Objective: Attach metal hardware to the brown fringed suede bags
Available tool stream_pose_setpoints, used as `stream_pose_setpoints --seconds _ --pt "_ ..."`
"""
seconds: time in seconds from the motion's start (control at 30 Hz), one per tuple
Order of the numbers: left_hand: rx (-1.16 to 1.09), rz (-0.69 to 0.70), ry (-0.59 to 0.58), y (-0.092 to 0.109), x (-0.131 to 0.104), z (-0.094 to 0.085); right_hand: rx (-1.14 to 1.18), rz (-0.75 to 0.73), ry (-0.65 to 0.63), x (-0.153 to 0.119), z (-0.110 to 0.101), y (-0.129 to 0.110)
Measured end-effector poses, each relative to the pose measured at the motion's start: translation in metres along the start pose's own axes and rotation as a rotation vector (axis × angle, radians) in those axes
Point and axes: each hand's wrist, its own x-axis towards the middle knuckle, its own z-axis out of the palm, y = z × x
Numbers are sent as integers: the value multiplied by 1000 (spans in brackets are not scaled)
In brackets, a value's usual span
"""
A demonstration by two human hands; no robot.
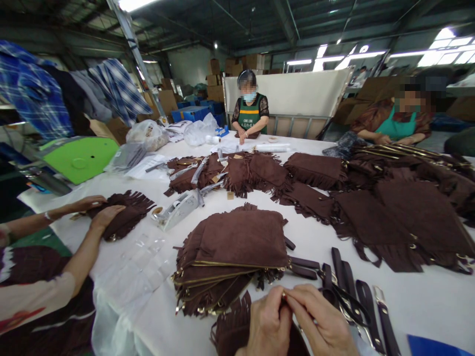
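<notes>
At the bottom of the head view, my left hand [269, 321] and my right hand [319, 319] meet, fingertips pinched together on a small metal piece [284, 295] over a brown fringed pouch [233, 326]. The pouch lies partly under my hands, and its link to the metal piece is hidden. Just beyond sits a stack of brown zippered pouches [241, 237] with gold zips. Dark straps with metal clasps [347, 282] lie to the right of my right hand.
At the left, another person's hands [106, 215] hold a brown fringed piece [128, 210]. A tape dispenser [178, 210] stands mid-table. Brown pouches [419, 212] are heaped at right. Two people sit across the table [304, 237]. A blue sheet [434, 345] lies bottom right.
</notes>
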Motion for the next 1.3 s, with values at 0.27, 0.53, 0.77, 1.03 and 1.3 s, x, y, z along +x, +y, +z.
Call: stream_pose_setpoints --seconds 0.27,0.53,0.77,1.03,1.3 --pt "249 395 275 -8 0 9 -28 -73 25 -6 2 2" --pt "58 95 188 -13 -7 18 11 86 163 -11 16 5" --pt "-454 -321 -105 12 7 -9 73 181 183 -9 11 9" --pt "-458 -273 -111 13 4 -8 497 455 80 -3 11 13" --pt "-710 -397 -127 11 4 -3 654 542 46 -6 9 18"
